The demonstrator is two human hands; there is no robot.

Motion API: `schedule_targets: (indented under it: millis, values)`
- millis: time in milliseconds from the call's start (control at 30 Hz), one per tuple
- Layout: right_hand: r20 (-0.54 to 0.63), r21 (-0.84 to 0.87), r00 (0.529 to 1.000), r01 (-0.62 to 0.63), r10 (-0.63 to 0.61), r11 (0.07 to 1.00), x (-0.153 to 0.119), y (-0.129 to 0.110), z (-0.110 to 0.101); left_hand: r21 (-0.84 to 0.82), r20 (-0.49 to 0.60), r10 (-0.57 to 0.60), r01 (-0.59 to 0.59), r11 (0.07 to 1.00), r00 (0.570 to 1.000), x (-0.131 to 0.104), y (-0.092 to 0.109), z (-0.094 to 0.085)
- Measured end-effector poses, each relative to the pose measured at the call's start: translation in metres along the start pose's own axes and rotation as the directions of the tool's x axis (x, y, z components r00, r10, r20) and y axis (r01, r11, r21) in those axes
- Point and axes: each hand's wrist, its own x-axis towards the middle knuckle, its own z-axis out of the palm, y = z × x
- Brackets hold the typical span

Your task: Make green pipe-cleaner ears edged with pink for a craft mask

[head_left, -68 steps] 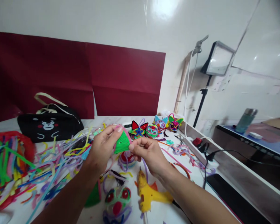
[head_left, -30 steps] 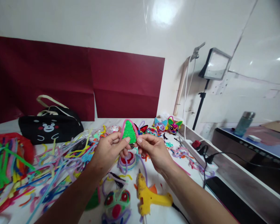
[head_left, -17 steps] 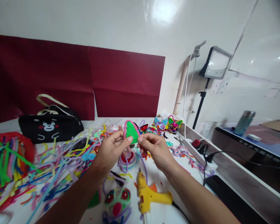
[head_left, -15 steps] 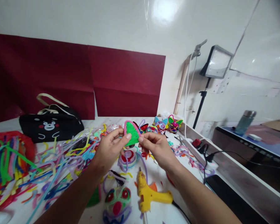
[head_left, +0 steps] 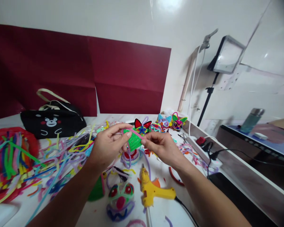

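Between my hands, above the table, is a green pipe-cleaner piece with a pink edge [head_left: 133, 142]. My left hand [head_left: 107, 145] pinches its left side, thumb on the green face. At its right edge, my right hand [head_left: 161, 145] pinches the pink border between thumb and forefinger. Below lies a yellow hot glue gun [head_left: 153, 191], nozzle pointing away from me. A pipe-cleaner mask with red eyes and a pink nose [head_left: 120, 200] rests left of it. A second green piece [head_left: 97, 190] is partly hidden by my left forearm. Behind my hands sits a round red and purple piece [head_left: 130, 157].
Loose pipe cleaners [head_left: 61, 157] cover the left side, beside a red bag of more [head_left: 14, 157]. A black bear-face bag [head_left: 52, 121] stands behind. Finished ornaments [head_left: 177, 122] sit at the back right. A power strip [head_left: 209, 154] and a black phone-like slab [head_left: 236, 198] lie right.
The green piece has tipped from upright to a flatter slant, its pointed top lowered. Both hands still hold it. The view has shifted slightly.
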Motion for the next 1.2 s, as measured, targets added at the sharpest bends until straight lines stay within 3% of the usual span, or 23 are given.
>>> schedule_targets:
  millis: [500,867,1200]
  values:
    - [-0.186,0.175,0.982,0.075,-0.042,0.982,0.001,-0.003,0.001,0.057,-0.018,0.082,-0.081,0.995,0.996,0.001,-0.001,-0.001]
    - [-0.284,0.124,0.955,0.125,-0.085,0.984,0.002,-0.007,-0.003,-0.034,0.067,0.002,0.001,0.999,0.998,0.003,-0.009,0.0]
    - [-0.364,0.122,0.926,0.157,-0.103,0.98,0.0,-0.012,-0.013,-0.104,0.009,-0.029,0.03,0.994,1.0,0.008,-0.011,-0.002]
